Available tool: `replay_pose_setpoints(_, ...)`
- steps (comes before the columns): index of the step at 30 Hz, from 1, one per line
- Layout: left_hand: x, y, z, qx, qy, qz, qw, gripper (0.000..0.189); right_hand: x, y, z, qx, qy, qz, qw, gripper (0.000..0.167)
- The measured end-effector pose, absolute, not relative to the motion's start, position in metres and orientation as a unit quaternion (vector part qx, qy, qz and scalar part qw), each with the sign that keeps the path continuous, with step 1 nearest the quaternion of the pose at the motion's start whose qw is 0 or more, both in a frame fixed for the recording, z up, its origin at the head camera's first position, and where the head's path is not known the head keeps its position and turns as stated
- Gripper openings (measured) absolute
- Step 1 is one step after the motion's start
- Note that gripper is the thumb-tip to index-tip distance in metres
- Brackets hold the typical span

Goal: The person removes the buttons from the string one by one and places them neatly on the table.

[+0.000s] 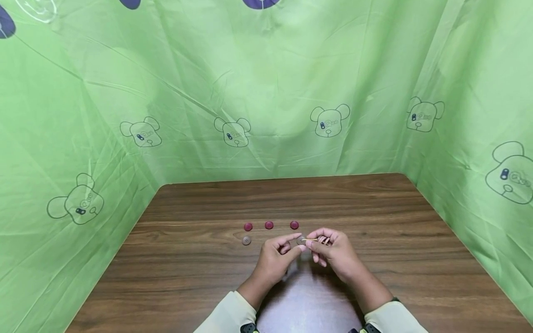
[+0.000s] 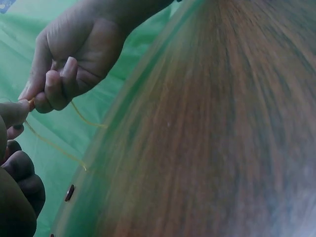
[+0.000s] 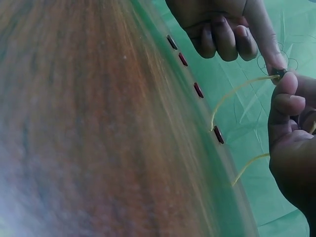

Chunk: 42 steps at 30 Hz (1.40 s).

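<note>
Left hand [image 1: 275, 256] and right hand [image 1: 338, 253] meet at a grey-brown button [image 1: 300, 240], lower centre of the head view.
There the left hand pinches the button and the right hand a yellow cord [image 1: 310, 239]; three red buttons [image 1: 269, 225] and another grey-brown button [image 1: 246, 240] lie on the table [image 1: 200, 273]. Left wrist view: cord lengths dangle, left. Right wrist view: fingertips pinch the button, upper right.

Right hand [image 2: 79, 57] pinching yellow cord [image 2: 54, 145], left hand [image 2: 19, 185] just beside.
</note>
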State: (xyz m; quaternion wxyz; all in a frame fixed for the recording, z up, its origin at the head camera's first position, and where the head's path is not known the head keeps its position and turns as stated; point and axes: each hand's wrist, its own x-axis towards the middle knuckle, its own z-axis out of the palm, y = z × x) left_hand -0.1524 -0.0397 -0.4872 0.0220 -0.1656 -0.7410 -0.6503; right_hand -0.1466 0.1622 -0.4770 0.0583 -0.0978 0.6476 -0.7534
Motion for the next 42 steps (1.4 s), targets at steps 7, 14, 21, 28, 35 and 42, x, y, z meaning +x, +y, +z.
replay_pose_setpoints(7,-0.152,-0.043,-0.488,-0.177,-0.751,-0.636,0.028,0.031,-0.146,0.163,-0.476,-0.103,0.662,-0.74,0.049,0.017)
replay_pose_setpoints(14,-0.155,-0.048,-0.488,-0.165,-0.762,-0.625,0.029,0.033,-0.146,0.162,-0.474,-0.087,0.67,-0.735,0.057,0.014)
replay_pose_setpoints(21,-0.157,-0.052,-0.487,-0.156,-0.761,-0.63,0.027,0.033,-0.147,0.162,-0.475,-0.081,0.668,-0.738,0.051,0.012)
replay_pose_setpoints(28,-0.16,-0.057,-0.489,-0.146,-0.763,-0.629,0.016,0.033,-0.147,0.162,-0.473,-0.074,0.669,-0.739,0.045,0.014)
replay_pose_setpoints(35,-0.164,-0.066,-0.494,-0.147,-0.755,-0.638,0.029,0.034,-0.147,0.162,-0.472,-0.071,0.665,-0.743,0.041,0.013)
replay_pose_setpoints(42,-0.167,-0.079,-0.5,-0.137,-0.754,-0.641,0.038,0.036,-0.147,0.163,-0.473,-0.07,0.662,-0.745,0.039,0.014)
